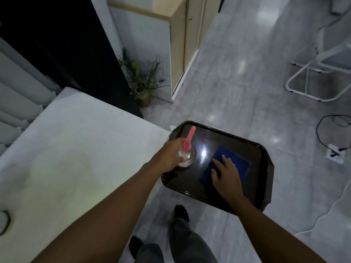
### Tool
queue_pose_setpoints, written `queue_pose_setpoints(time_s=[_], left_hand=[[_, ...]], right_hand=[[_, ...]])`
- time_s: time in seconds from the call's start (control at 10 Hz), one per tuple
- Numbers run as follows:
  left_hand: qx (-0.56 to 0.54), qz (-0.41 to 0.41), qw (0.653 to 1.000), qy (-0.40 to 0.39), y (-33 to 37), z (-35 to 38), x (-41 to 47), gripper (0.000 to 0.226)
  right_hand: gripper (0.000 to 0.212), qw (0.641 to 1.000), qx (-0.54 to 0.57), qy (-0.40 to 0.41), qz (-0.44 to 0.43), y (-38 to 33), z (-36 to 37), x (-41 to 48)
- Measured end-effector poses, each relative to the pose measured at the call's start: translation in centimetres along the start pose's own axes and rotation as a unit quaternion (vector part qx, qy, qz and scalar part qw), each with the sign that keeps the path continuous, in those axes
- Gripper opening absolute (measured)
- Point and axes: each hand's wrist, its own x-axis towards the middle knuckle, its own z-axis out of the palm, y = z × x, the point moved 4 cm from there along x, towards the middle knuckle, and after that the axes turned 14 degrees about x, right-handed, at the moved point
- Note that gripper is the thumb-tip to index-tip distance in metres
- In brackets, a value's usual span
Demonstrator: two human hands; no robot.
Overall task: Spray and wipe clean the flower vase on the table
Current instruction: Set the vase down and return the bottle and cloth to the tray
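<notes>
A head-worn wide-angle camera looks steeply down, close over a black tray [247,143] beside the tabletop [76,139].

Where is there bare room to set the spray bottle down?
The white table left of the tray is bare. On the tray, only a strip between spray bottle and blue cloth; left hand and right hand crowd it.

Nothing readable anywhere here — no brand, number or sign I can make out. The spray bottle [185,155] has a pale band around its clear body that might be a label, but it's way too blurred to tell if there's print on it. The blue cloth [230,168], the dark tray [224,198] and the white table [76,145] are all plain — no lettering on any of them
</notes>
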Motion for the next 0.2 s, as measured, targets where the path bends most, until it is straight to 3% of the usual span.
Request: queue_pose_setpoints(time_s=[0.2], left_hand=[[0.069, -0.031, 0.996, 0.045, -0.9, -4.8, -2.3, 0.051]], right_hand=[[0.031, 0.97, 0.154, 0.149, -0.118, -9.8, -5.8, 4.4]])
